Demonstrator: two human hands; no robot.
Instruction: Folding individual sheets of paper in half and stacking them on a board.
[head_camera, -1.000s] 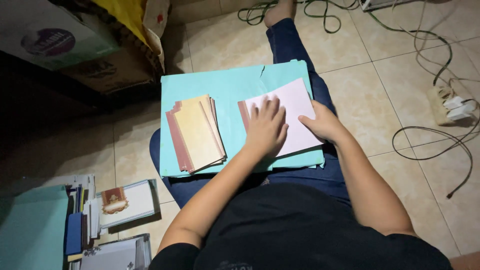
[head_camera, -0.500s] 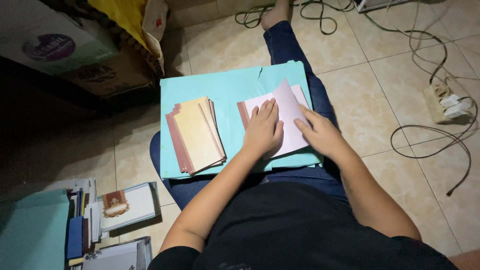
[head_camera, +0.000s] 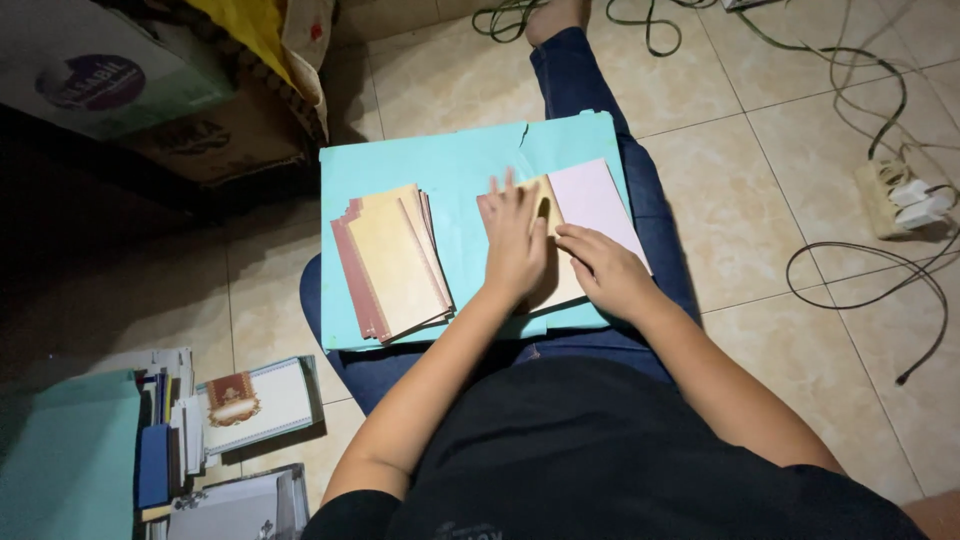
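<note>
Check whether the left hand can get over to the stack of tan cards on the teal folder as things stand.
Probably yes. The left hand lies flat on the pale sheet, and only bare teal folder separates it from the stack of tan cards; nothing stands between.

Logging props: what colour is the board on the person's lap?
Light teal board, seen in the head view.

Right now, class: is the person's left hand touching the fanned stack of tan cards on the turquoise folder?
Apart. The head view shows bare turquoise folder between the left hand and the stack of tan cards.
</note>
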